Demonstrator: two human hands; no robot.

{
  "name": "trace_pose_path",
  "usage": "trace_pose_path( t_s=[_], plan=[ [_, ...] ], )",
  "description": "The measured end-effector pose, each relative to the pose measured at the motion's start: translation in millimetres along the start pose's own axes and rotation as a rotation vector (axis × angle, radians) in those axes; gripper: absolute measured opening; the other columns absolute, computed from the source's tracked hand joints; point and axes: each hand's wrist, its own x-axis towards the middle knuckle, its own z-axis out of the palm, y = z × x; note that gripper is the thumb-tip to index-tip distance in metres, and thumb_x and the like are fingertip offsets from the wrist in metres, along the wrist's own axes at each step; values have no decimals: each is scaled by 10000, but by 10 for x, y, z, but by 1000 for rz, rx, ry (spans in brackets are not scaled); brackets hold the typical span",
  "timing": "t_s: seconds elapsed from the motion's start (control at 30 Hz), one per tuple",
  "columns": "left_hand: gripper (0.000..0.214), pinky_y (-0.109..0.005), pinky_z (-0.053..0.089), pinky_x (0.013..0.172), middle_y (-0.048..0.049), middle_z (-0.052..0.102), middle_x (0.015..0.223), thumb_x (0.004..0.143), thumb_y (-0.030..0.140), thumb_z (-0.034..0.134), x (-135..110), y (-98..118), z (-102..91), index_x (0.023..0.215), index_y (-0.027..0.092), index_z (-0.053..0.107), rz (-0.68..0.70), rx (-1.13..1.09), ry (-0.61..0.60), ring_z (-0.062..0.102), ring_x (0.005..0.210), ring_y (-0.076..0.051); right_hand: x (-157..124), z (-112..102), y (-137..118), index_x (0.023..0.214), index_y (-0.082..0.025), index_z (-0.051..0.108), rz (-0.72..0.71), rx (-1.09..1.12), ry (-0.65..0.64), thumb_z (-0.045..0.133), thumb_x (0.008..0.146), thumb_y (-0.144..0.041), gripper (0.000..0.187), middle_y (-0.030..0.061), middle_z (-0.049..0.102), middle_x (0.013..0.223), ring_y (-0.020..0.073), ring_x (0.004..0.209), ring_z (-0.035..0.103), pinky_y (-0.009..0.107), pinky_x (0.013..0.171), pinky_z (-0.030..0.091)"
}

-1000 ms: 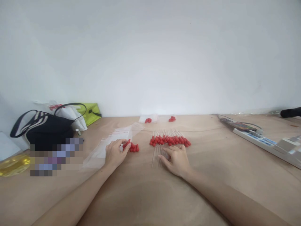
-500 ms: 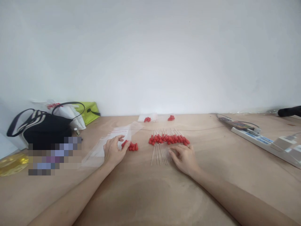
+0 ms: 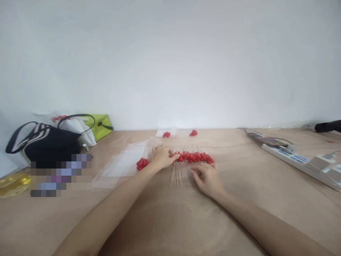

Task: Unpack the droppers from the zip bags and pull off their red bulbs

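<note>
A row of droppers, clear thin tubes with red bulbs [image 3: 197, 156], lies on the wooden table, tubes pointing both away from and toward me. Over the row's left end is my left hand [image 3: 162, 157], thumb and fingers apart, with a red bulb between them and the thumb touching the bulbs. My right hand [image 3: 209, 179] rests at the row's lower right, its thumb and index finger closed at a near clear tube [image 3: 185, 176]. Loose red bulbs [image 3: 142, 163] form a pile left of my left wrist; my forearm may hide some of them.
Clear zip bags [image 3: 122, 160] lie fanned out at the left. Two small red groups [image 3: 166, 134] lie by the wall, with bags beneath. A black bag [image 3: 50, 145] and a green bag [image 3: 102, 126] stand far left. A power strip [image 3: 298, 163] with plugs and a phone [image 3: 269, 140] lie right.
My left hand has moved right, from the loose red pile to the left end of the dropper row. My right hand stays in nearly the same place.
</note>
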Motion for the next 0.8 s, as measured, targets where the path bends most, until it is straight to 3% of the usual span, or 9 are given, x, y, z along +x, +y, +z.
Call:
trace_pose_path(
  t_s=[0.2, 0.33, 0.5, 0.6, 0.7, 0.8],
  plan=[
    [262, -389, 352, 732, -34, 629, 714, 713, 391, 539, 7, 38, -6, 543, 214, 631, -86, -28, 42, 541, 807, -250, 8, -10, -19, 744, -216, 628, 32, 43, -38, 463, 807, -249, 179, -4, 610, 657, 131, 662, 542, 313, 708, 259],
    [228, -351, 372, 717, -29, 601, 721, 728, 366, 530, -243, -70, -135, 604, 201, 627, -113, -75, 190, 542, 768, -212, 1, 21, 15, 826, -203, 624, 16, 84, 15, 461, 806, -255, 172, 21, 600, 721, 147, 702, 542, 328, 726, 313],
    [171, -319, 366, 695, -16, 540, 667, 751, 321, 535, -712, -276, -213, 679, 191, 619, 181, -110, 281, 511, 694, -164, 8, 0, 14, 1219, -144, 443, -134, 6, 186, 496, 788, -349, 480, 145, 498, 1110, 232, 1015, 467, 375, 824, 366],
    [131, -331, 350, 741, -19, 556, 704, 761, 282, 541, -838, -319, -186, 704, 191, 614, 353, -100, 298, 508, 739, -162, 14, -52, -34, 1268, -187, 394, -277, -87, 144, 505, 787, -394, 535, 131, 445, 1226, 255, 1122, 396, 419, 911, 306],
    [110, -333, 341, 735, -17, 561, 710, 763, 278, 553, -829, -292, -147, 720, 198, 615, 451, -87, 326, 499, 731, -160, 13, -61, -77, 1198, -236, 474, -399, -102, 84, 500, 806, -378, 418, 68, 564, 1110, 225, 1080, 436, 443, 969, 209],
    [101, -326, 339, 718, -15, 560, 690, 766, 263, 552, -789, -244, -120, 715, 202, 615, 504, -85, 357, 494, 713, -155, 10, -17, -91, 1062, -249, 573, -448, -67, 52, 498, 821, -336, 267, 5, 641, 798, 164, 864, 515, 443, 971, 167]
  ],
)
